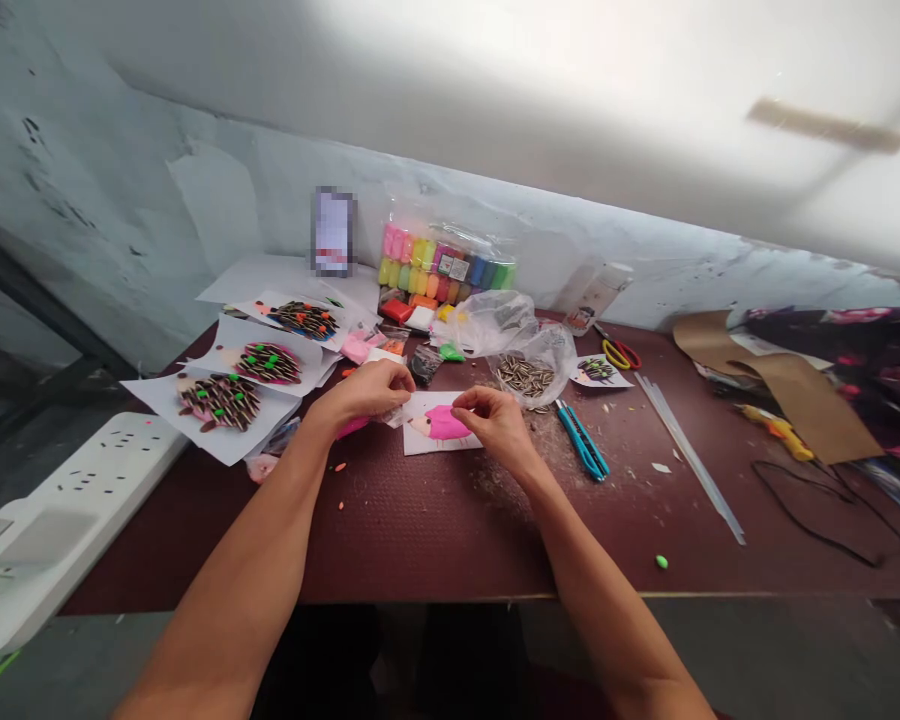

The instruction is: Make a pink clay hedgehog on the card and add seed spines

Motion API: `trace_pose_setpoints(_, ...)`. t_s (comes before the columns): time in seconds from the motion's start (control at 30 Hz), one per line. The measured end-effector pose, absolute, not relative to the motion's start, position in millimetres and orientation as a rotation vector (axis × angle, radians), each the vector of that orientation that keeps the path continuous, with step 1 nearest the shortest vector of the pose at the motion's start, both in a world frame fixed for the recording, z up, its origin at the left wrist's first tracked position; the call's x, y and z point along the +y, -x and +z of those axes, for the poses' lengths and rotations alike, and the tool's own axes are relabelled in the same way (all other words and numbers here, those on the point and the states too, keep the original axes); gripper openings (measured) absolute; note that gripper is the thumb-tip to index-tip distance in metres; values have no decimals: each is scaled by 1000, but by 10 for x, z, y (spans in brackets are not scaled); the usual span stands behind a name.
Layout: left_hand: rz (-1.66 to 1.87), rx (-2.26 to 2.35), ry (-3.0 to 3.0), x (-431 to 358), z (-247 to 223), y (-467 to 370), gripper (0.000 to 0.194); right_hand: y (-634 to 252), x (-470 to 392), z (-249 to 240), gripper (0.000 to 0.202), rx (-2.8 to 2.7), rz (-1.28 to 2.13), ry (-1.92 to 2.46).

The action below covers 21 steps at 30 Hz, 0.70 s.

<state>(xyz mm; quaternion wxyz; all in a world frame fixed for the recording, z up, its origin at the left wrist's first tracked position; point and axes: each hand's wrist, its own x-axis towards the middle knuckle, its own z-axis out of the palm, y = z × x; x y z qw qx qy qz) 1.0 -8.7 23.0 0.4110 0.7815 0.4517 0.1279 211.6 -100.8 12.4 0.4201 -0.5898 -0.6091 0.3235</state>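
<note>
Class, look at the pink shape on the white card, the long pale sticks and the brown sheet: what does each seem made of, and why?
Pink shape: probably modelling clay, fairly matte, from its smooth, evenly coloured surface.
Long pale sticks: likely plastic or hot glue, somewhat glossy, since they look translucent.
Brown sheet: perhaps cardboard or kraft paper, matte, judging by its plain brown.

A clay animal [447, 424] lies on a card [418, 445] near the middle of the table [420, 550], with a bag of seeds [561, 350] behind it to the right and a pack of clay [429, 255] at the back edge. Sheets of paper [214, 350] lie by the left edge, beside the power strip [82, 500]. To the right of the card come the cutter [581, 440], then the glue sticks [691, 458], then the glue gun [780, 430], nearer the right edge.
</note>
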Motion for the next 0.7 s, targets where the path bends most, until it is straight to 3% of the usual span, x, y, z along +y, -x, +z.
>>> trace_pose_setpoints(0.33,179,1166,-2142,-53,214,1,28,-1981,-1320,127,11,-1928,328,1668)
trace_pose_setpoints(0.7,188,1197,-2224,-55,188,-7,28,-1837,-1374,86,13,-2162,136,1818)
